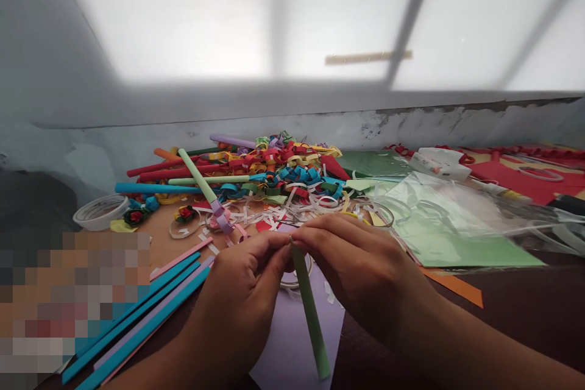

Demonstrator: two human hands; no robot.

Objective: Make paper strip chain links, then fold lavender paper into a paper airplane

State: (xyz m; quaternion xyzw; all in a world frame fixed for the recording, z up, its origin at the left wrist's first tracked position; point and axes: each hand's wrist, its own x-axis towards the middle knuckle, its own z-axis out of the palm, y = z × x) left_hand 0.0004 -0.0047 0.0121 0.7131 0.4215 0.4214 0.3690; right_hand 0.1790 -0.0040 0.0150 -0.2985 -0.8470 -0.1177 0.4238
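Note:
A folded green paper strip [311, 317] hangs down at the middle, its upper end pinched between the fingertips of both hands. My left hand [244, 292] holds that end from the left, thumb and index finger pressed together. From the right, my right hand [365, 268] grips the same end, its fingers bent over the top. The fingertips of the two hands meet there and partly hide the strip's end. Beneath the strip lies a sheet of lilac paper [281, 341], with a pale ring of tape partly visible behind the strip.
Behind the hands is a heap of colourful paper chains [292, 164] and rolled paper sticks. Blue strips [137, 311] lie at the left, near a white tape roll [100, 212]. Light green sheets [475, 244] under clear plastic and an orange strip [454, 286] are at the right.

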